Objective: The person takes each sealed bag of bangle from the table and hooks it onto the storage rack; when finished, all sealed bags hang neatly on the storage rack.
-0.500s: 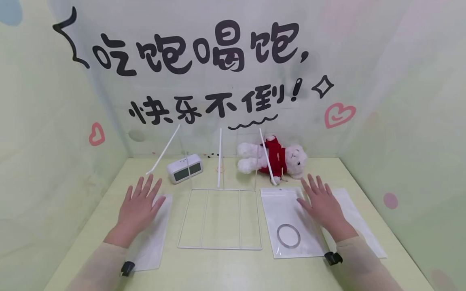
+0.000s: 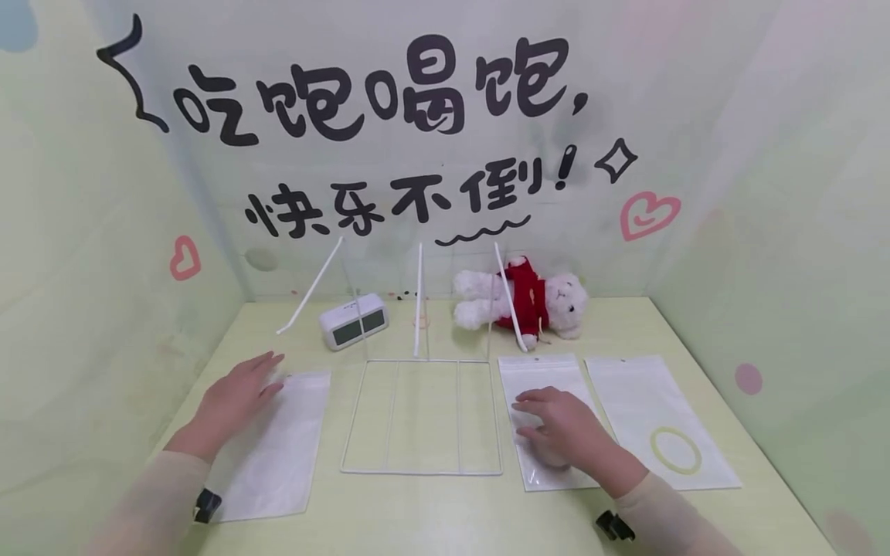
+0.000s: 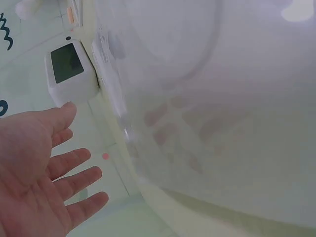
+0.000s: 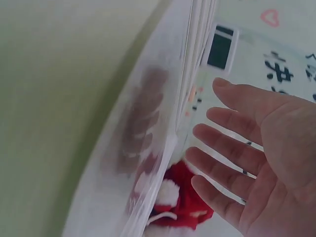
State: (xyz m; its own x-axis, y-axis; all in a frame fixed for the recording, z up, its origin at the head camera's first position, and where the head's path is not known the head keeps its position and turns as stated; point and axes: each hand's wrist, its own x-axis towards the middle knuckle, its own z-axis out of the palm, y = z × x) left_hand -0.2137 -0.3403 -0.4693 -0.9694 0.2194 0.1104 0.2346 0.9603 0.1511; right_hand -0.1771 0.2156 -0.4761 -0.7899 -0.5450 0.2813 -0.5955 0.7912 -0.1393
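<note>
My left hand (image 2: 232,405), fingers extended and holding nothing, hovers by the upper left of a white zip bag (image 2: 285,448). In the left wrist view a faint ring outline (image 3: 212,54) shows on that bag. On the other side, my right hand (image 2: 566,432) is over a second zip bag (image 2: 549,371), fingers spread and apart from it in the right wrist view. A third zip bag (image 2: 626,378) lies farther right, with a pale yellow ring (image 2: 676,450) on it. Between the hands stands a white wire rack (image 2: 420,472).
Behind the rack are a white digital clock (image 2: 354,320) and a plush bear (image 2: 531,305) in red, lying on its side. Printed fabric walls enclose the pale table (image 2: 417,525) at the back and both sides.
My left hand has moved left and its fingers have turned sideways. The right hand has shifted left and down over the second bag, covering the grey ring and uncovering the third bag.
</note>
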